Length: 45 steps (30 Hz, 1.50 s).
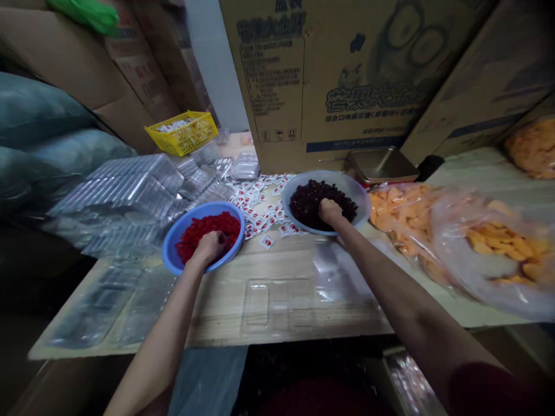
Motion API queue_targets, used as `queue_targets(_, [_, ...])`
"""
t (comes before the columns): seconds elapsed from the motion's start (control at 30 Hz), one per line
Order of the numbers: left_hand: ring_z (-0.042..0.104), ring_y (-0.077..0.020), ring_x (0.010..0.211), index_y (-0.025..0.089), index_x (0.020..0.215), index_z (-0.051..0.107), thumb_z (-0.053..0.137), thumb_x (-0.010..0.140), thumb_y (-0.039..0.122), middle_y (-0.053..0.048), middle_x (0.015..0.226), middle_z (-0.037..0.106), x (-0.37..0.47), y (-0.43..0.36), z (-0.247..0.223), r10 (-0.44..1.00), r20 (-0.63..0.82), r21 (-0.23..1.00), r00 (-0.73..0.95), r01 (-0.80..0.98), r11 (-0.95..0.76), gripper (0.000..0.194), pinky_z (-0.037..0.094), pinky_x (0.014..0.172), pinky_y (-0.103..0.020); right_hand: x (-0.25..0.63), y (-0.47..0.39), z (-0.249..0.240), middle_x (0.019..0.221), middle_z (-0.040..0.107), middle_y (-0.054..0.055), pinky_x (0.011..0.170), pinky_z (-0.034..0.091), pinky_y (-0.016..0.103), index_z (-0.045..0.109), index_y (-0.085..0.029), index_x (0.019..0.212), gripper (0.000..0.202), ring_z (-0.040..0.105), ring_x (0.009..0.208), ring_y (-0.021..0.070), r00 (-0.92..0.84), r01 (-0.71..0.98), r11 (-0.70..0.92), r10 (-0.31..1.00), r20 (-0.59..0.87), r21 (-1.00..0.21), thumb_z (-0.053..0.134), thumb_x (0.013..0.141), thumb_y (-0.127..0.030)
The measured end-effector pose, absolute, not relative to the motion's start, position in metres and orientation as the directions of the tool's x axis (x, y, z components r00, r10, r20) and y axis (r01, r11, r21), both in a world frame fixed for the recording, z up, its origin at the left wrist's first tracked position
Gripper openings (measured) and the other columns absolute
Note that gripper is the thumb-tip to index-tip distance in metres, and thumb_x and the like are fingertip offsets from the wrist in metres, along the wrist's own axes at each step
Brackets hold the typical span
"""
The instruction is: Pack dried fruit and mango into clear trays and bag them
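Note:
My left hand (211,245) reaches into a blue bowl (171,252) of small, glossy red dried fruit (195,230). Its fingers curl down into the pieces, with the tips partly hidden. To the right, my right hand (330,211) is closed like a fist among dark, raisin-like dried fruit (310,199) in a pale, translucent bowl (363,203). The pieces in its grasp are mostly covered by the fingers. Between my forearms, near the table's front edge, lies a clear plastic tray (277,303) with molded compartments.
Small white-and-red packets (266,216) are scattered between the bowls. Stacked clear trays (125,185) and a yellow basket (182,136) stand left. Bags of orange dried slices (407,222) lie right, near a metal tin (381,164). A large cardboard box (281,92) closes off the back.

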State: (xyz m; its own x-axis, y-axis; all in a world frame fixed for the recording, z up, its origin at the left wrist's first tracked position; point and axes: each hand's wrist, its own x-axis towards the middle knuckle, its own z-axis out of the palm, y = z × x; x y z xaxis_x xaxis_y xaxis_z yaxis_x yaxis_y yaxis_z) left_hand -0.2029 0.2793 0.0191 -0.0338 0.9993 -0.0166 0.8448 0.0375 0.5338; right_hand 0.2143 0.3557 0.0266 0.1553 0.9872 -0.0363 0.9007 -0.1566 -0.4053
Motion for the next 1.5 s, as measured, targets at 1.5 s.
queue_targets(1.5, [0.069, -0.0213, 0.082, 0.018, 0.094, 0.070, 0.061, 0.075, 0.027, -0.006, 0.091, 0.075, -0.205, 0.259, 0.032, 0.976, -0.198, 0.333, -0.089, 0.931, 0.152, 0.022, 0.050, 0.075, -0.028, 0.268, 0.206, 0.059, 0.083, 0.070, 0.005, 0.074, 0.046, 0.034, 0.069, -0.020, 0.084, 0.015, 0.063, 0.077, 0.0222, 0.092, 0.731, 0.286, 0.858, 0.505, -0.620, 0.058, 0.089, -0.030])
